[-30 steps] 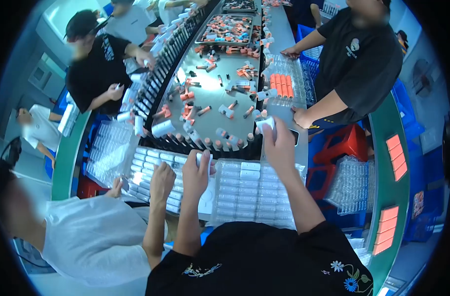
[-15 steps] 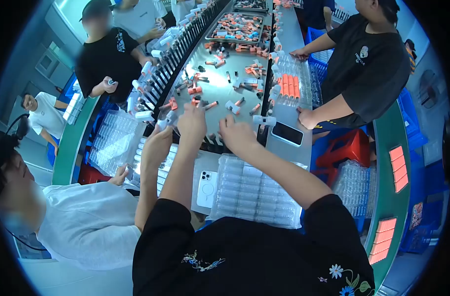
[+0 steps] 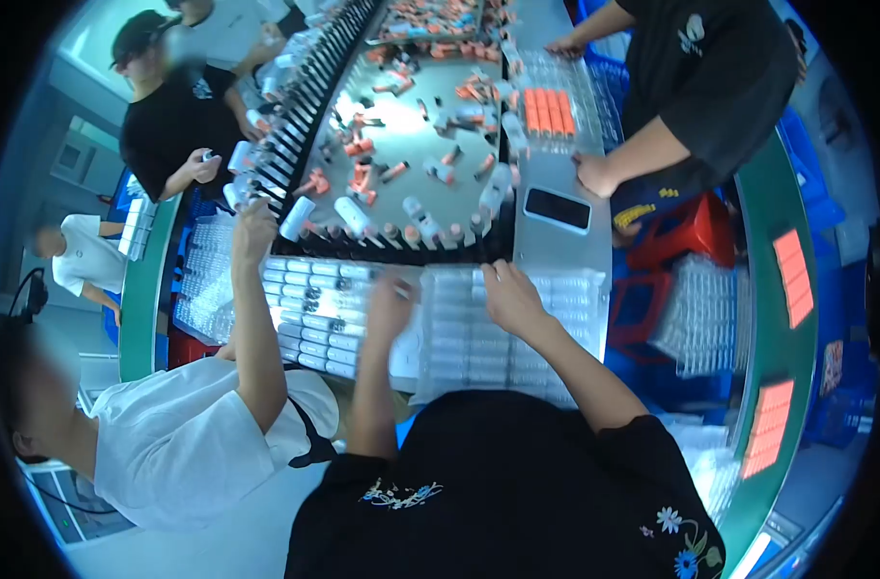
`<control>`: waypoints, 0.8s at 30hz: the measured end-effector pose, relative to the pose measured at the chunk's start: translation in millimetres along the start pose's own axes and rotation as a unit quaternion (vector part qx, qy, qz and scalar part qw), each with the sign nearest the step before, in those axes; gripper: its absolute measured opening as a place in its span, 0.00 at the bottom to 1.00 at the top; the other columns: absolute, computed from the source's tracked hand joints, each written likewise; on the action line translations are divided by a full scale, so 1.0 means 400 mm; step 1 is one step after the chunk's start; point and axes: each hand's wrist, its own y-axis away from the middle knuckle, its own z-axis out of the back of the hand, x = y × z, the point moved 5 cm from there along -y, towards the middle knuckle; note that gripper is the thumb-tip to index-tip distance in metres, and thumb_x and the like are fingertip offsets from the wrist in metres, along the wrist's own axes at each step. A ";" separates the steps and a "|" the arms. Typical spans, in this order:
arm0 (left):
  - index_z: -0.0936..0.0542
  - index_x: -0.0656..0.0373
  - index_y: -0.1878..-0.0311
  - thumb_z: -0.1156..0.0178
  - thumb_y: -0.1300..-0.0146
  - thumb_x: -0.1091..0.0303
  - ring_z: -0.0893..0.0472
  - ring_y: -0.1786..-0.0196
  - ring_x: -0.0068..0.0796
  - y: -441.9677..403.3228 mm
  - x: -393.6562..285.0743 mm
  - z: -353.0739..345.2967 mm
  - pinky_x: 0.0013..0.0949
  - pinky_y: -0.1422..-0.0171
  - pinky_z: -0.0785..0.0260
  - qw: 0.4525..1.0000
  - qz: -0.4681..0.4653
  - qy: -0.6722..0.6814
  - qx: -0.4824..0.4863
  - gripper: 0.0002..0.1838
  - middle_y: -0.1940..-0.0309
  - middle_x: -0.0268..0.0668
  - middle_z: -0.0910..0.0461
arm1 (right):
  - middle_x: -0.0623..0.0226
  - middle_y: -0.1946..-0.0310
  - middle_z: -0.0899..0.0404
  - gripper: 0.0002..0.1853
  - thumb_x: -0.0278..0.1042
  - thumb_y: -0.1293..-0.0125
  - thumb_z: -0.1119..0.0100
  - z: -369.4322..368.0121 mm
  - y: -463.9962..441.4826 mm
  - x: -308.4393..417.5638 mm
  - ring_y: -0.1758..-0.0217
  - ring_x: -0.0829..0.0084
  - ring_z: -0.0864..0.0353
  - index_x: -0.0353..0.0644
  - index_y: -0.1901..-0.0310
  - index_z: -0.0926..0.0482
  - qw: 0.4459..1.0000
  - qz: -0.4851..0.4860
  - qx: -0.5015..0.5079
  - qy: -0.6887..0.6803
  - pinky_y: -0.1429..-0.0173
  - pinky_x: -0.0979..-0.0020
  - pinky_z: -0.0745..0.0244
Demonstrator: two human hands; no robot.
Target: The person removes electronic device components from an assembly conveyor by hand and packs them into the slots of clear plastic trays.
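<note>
My left hand (image 3: 391,304) is smeared by motion, at the left edge of a clear plastic tray (image 3: 459,367); its fingers cannot be read. At the tray's far edge, my right hand (image 3: 512,297) is closed, fingertips pressed together; what they hold, if anything, is hidden. White cylinders fill much of the tray in rows. Just beyond, a conveyor with dark slots (image 3: 363,246) curves round a metal work surface (image 3: 372,174). White capped pieces (image 3: 355,217) and small upright tubes ride on it. Orange and black parts (image 3: 363,181) lie scattered on the surface.
To the left, a co-worker's hand (image 3: 254,230) reaches to the conveyor above rows of white cylinders (image 3: 314,318). A phone (image 3: 557,209) lies on the right ledge, near another person's hand (image 3: 596,176). A red stool (image 3: 686,236) and stacked clear trays (image 3: 700,318) stand at the right.
Both my hands have drawn back from over the conveyor to the clear tray. The co-worker's arm at left has swung away from mine, and the view has shifted.
</note>
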 end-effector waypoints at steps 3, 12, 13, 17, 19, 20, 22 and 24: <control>0.27 0.57 0.30 0.30 0.36 0.63 0.17 0.46 0.50 0.182 -0.128 -0.063 0.48 0.42 0.23 0.998 0.016 0.059 0.035 0.32 0.51 0.48 0.17 | 0.52 0.51 0.24 0.13 0.22 0.43 0.38 -0.019 -0.028 -0.014 0.47 0.52 0.21 0.33 0.56 0.20 0.989 0.048 0.133 0.046 0.45 0.57 0.18; 0.30 0.70 0.30 0.33 0.34 0.61 0.23 0.39 0.56 0.294 -0.151 -0.081 0.50 0.38 0.26 0.997 -0.032 -0.073 -0.009 0.33 0.40 0.56 0.24 | 0.55 0.48 0.21 0.24 0.28 0.45 0.32 0.064 -0.044 0.035 0.42 0.53 0.20 0.35 0.45 0.21 0.987 0.103 0.122 0.031 0.37 0.55 0.23; 0.30 0.70 0.30 0.33 0.34 0.61 0.23 0.39 0.56 0.297 -0.147 -0.087 0.50 0.38 0.26 0.997 -0.030 -0.068 -0.013 0.33 0.40 0.56 0.24 | 0.56 0.46 0.21 0.28 0.29 0.47 0.29 0.140 -0.035 0.060 0.41 0.53 0.20 0.36 0.42 0.22 0.987 0.154 0.036 -0.021 0.34 0.54 0.25; 0.34 0.71 0.27 0.35 0.33 0.62 0.23 0.41 0.57 0.333 -0.146 -0.113 0.51 0.36 0.28 0.998 -0.029 -0.021 -0.045 0.36 0.41 0.57 0.24 | 0.56 0.44 0.21 0.38 0.31 0.49 0.26 0.385 -0.125 0.150 0.38 0.54 0.21 0.45 0.33 0.26 0.978 0.193 -0.012 0.075 0.31 0.54 0.29; 0.34 0.70 0.27 0.34 0.33 0.58 0.22 0.42 0.56 0.325 -0.143 -0.123 0.51 0.38 0.26 0.997 -0.019 -0.053 -0.049 0.37 0.41 0.57 0.23 | 0.57 0.45 0.22 0.38 0.30 0.48 0.27 0.423 -0.217 0.196 0.39 0.53 0.21 0.55 0.31 0.25 0.960 0.244 -0.009 0.134 0.33 0.53 0.27; 0.34 0.69 0.26 0.34 0.33 0.57 0.22 0.42 0.55 0.323 -0.141 -0.123 0.50 0.38 0.25 0.997 -0.012 -0.054 -0.052 0.38 0.41 0.57 0.23 | 0.56 0.43 0.21 0.36 0.30 0.44 0.30 0.399 -0.267 0.195 0.39 0.52 0.21 0.61 0.31 0.25 0.960 0.250 0.023 0.124 0.35 0.51 0.25; 0.33 0.66 0.26 0.33 0.34 0.54 0.21 0.42 0.54 0.326 -0.130 -0.120 0.49 0.40 0.24 0.995 -0.021 -0.058 -0.077 0.39 0.41 0.56 0.23 | 0.51 0.44 0.20 0.34 0.34 0.41 0.32 0.298 -0.344 0.173 0.39 0.49 0.20 0.58 0.30 0.25 0.955 0.220 0.135 0.144 0.37 0.50 0.22; 0.32 0.65 0.27 0.33 0.34 0.53 0.21 0.42 0.52 0.324 -0.116 -0.118 0.48 0.41 0.23 0.995 -0.029 -0.052 -0.080 0.39 0.41 0.54 0.23 | 0.42 0.45 0.19 0.30 0.45 0.32 0.40 0.212 -0.405 0.170 0.41 0.43 0.17 0.56 0.28 0.28 0.958 0.121 0.198 0.171 0.40 0.46 0.21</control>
